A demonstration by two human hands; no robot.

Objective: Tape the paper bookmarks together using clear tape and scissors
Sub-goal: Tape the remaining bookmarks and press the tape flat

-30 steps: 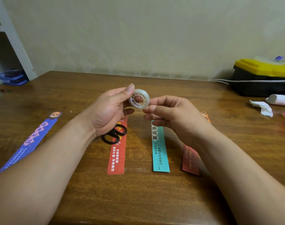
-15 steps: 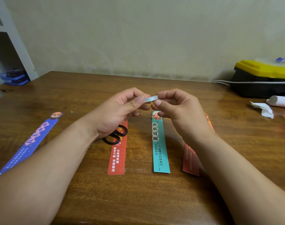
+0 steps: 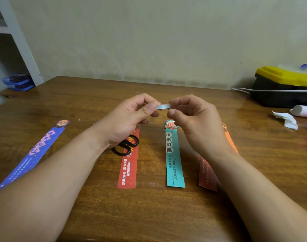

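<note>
Red bookmark (image 3: 127, 165) and teal bookmark (image 3: 173, 159) lie side by side and apart, long axes running from the counter's (image 3: 149, 215) near edge to its far edge. Scissors (image 3: 126, 147) sit on the red one, under my left hand (image 3: 130, 117). Tape roll (image 3: 163, 106) is edge-on above the bookmarks' far ends, and the left hand and right hand (image 3: 194, 123) both pinch it.

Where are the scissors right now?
In the head view, the black scissors lie left of centre on the red bookmark, their blades hidden under the left hand.
</note>
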